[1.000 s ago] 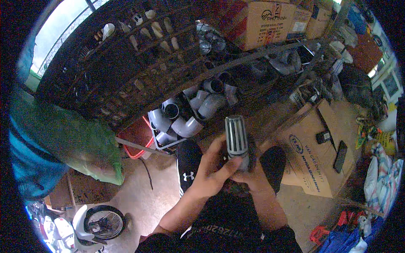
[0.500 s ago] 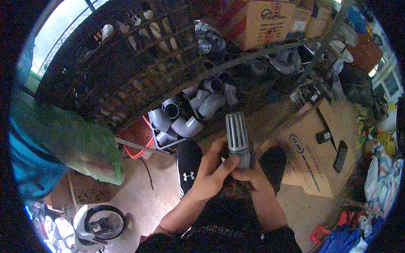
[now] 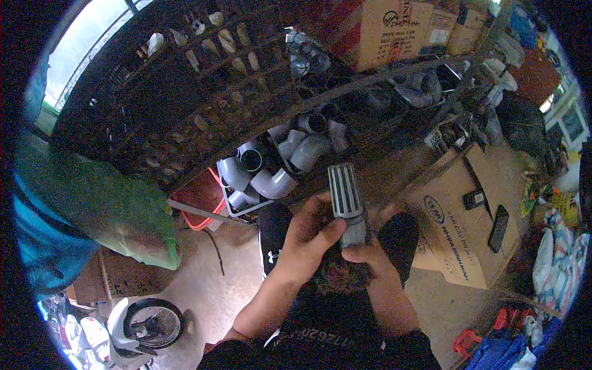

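In front of my lap I hold a grey plastic foot valve (image 3: 345, 190) upright, its slotted strainer end pointing away from me. My left hand (image 3: 310, 234) grips it from the left, with the thumb across its solid lower part. From the right, my right hand (image 3: 374, 254) closes on the base, thumb on the near face; its other fingers are mostly hidden behind the fitting. Beyond my hands, grey pipe elbows (image 3: 274, 182) fill a white crate (image 3: 251, 211).
A red basket (image 3: 200, 198) stands left of the crate. On the right, a cardboard box (image 3: 453, 228) carries a dark phone (image 3: 498, 229) and a small black object (image 3: 473, 199). Dark shelves of fittings (image 3: 228, 61) rise ahead. A motorbike wheel (image 3: 153, 324) shows at lower left.
The foot valve has turned slightly in my hands and tilts a little more to the left. My left hand and forearm have shifted slightly; both hands keep their hold.
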Motion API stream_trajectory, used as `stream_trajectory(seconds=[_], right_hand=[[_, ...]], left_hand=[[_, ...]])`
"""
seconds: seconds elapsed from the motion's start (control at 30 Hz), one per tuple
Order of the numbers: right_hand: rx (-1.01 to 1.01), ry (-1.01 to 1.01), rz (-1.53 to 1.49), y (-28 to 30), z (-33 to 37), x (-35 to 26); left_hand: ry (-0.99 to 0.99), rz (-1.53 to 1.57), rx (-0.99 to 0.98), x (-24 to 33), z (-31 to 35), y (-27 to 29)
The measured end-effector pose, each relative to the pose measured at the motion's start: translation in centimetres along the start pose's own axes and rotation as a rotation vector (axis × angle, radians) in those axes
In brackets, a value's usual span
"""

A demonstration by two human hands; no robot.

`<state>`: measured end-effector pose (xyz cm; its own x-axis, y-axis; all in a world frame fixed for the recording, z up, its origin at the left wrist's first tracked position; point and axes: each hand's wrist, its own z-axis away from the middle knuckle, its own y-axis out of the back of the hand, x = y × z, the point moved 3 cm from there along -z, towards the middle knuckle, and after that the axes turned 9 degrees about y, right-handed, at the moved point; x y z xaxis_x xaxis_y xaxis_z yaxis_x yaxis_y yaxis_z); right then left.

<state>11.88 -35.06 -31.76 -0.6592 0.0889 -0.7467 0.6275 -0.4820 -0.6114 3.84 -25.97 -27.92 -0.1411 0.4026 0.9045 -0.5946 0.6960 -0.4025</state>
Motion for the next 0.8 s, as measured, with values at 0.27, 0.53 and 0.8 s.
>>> stream_trajectory(seconds=[0.27, 0.53, 0.8], right_hand=[[0.028, -0.048, -0.069, -0.3, 0.1, 0.4], [-0.018, -0.058, -0.006, 0.8, -0.6, 0.9], [-0.084, 0.171, 0.610, -0.2, -1.3, 0.4]], left_hand=[[-0.006, 0.169, -0.029, -1.1, -0.4, 0.8], [-0.018, 0.110, -0.110, -1.2, -1.3, 2.2], [-0.160, -0.190, 0.099, -2.3, -1.7, 4.7]])
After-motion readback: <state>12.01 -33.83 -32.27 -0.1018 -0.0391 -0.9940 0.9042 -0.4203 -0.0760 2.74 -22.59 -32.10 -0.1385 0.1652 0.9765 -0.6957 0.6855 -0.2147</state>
